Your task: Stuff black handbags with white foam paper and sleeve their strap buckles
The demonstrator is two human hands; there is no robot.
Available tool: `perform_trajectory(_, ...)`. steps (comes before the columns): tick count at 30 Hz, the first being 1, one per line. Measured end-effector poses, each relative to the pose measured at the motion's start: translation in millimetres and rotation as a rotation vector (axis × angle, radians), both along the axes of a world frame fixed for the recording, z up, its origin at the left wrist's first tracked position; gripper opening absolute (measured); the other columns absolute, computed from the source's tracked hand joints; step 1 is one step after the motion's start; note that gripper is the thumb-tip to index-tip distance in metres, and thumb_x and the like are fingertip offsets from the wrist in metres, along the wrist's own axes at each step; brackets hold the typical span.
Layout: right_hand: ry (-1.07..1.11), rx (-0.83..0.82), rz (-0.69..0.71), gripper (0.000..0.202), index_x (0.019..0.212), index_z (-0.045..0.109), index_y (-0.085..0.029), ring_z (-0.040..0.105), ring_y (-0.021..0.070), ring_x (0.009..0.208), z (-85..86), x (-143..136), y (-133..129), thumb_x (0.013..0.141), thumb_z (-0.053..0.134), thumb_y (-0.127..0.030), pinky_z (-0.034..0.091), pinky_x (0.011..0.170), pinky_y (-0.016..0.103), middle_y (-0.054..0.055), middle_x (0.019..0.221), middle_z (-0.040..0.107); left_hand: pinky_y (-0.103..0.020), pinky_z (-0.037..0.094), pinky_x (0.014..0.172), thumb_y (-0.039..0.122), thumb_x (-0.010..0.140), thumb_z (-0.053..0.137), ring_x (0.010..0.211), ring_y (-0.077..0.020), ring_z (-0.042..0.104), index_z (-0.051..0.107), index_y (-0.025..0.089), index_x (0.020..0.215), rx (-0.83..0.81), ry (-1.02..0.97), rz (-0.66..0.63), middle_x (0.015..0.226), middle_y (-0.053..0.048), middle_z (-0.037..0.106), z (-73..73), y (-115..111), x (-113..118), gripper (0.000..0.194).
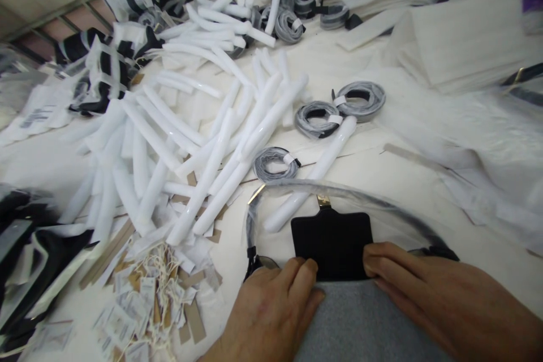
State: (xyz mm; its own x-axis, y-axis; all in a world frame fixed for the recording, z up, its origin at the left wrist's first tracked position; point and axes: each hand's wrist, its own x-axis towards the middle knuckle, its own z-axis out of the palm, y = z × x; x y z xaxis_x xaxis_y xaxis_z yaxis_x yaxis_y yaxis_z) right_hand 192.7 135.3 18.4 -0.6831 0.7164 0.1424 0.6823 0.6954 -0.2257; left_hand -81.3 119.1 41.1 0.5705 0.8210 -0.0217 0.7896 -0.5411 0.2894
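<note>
Grey bag [348,322] toward the white table's [229,263] near edge, pinched by left hand [271,305] and right hand [428,285] at the black flap's [333,243] lower corners, apparently to steady it; wrapped handle [314,185] arched beyond, clear of both grips.

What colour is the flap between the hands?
The flap is black, best seen in the head view.
</note>
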Motion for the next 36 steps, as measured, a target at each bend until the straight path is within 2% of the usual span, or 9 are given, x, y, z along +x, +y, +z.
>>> perform_trajectory(4,0.058,0.001,0.042,0.041,0.104,0.066,-0.024,0.068,0.0191,0.086,5.3,-3.0,0.1,0.089,0.035,-0.001,0.053,0.075,0.033,0.002,0.102,0.073,-0.034,0.049,0.053,0.026,0.097,0.055,0.065,-0.0183,0.063,0.058,0.022,0.096,0.071,0.03,-0.042,0.096,0.001,0.069,-5.0,-1.9,1.0,0.005)
perform_trajectory(8,0.109,0.112,0.029,0.04,0.096,0.067,-0.025,0.064,0.0213,0.085,13.1,-7.0,-1.5,0.097,0.032,-0.007,0.046,0.082,0.039,0.002,0.094,0.073,-0.04,0.051,0.093,0.024,0.102,0.044,0.107,-0.023,0.064,0.064,0.02,0.095,0.267,-0.022,-0.025,0.122,-0.003,0.068,-4.3,-6.3,6.8,0.021)
perform_trajectory(13,0.078,0.212,0.14,0.036,0.114,0.07,-0.019,0.065,0.0227,0.098,4.7,7.5,-21.8,0.099,0.037,-0.014,0.044,0.09,0.041,0.005,0.11,0.075,-0.028,0.047,0.092,0.012,0.101,0.032,0.087,-0.0156,0.067,0.07,0.017,0.108,0.428,-0.075,-0.042,0.1,0.0,0.075,-6.7,-27.9,16.6,0.039)
perform_trajectory(16,-0.022,0.253,0.12,0.041,0.131,0.063,-0.015,0.057,0.0295,0.122,-3.5,15.4,-41.3,0.1,0.048,-0.037,0.043,0.098,0.046,0.008,0.136,0.064,-0.033,0.039,0.11,0.021,0.103,0.034,0.097,-0.0181,0.068,0.071,0.019,0.108,0.493,-0.105,-0.021,0.102,-0.003,0.076,-15.0,-46.8,15.6,0.037)
perform_trajectory(19,-0.1,0.261,0.051,0.068,0.141,0.055,-0.013,0.053,0.0328,0.129,-3.2,13.6,-53.7,0.093,0.051,-0.061,0.047,0.095,0.05,0.009,0.149,0.052,-0.044,0.025,0.12,0.034,0.104,0.036,0.114,-0.0218,0.065,0.06,0.028,0.133,0.516,0.02,-0.072,0.116,-0.008,0.073,-19.4,-61.6,10.4,0.038)
perform_trajectory(21,-0.112,0.246,0.012,0.072,0.145,0.05,-0.014,0.052,0.0321,0.131,0.2,9.5,-56.2,0.092,0.052,-0.062,0.049,0.096,0.05,0.009,0.152,0.048,-0.048,0.029,0.117,0.04,0.102,0.043,0.122,-0.0248,0.061,0.044,0.033,0.148,0.489,0.124,-0.125,0.128,-0.012,0.067,-17.9,-68.0,7.5,0.046)
perform_trajectory(25,-0.073,0.202,-0.028,0.066,0.151,0.042,-0.017,0.051,0.0295,0.133,2.2,4.4,-57.0,0.095,0.053,-0.051,0.045,0.105,0.051,0.007,0.152,0.048,-0.06,0.044,0.103,0.079,0.086,0.043,0.137,-0.0395,0.046,0.024,0.032,0.156,0.268,0.121,-0.13,0.148,-0.024,0.045,-9.2,-77.8,7.2,0.086)
perform_trajectory(30,-0.022,0.125,0.003,0.06,0.15,0.043,-0.019,0.052,0.0302,0.133,2.6,7.1,-57.4,0.097,0.054,-0.045,0.041,0.11,0.055,0.01,0.15,0.051,-0.072,0.023,0.114,0.085,0.08,0.045,0.149,-0.0422,0.02,0.022,0.041,0.155,-0.062,-0.023,-0.015,0.163,-0.021,0.016,0.6,-86.4,11.5,0.09)
perform_trajectory(36,0.154,-0.182,-0.187,0.046,0.135,0.06,-0.015,0.056,0.0282,0.129,33.1,-25.0,-4.6,0.095,0.053,-0.037,0.042,0.113,0.045,0.014,0.138,0.061,-0.071,0.009,0.118,0.087,0.078,0.048,0.151,-0.041,0.013,0.033,0.041,0.152,-0.194,-0.11,0.011,0.165,-0.016,0.015,9.4,-86.9,12.1,0.088)
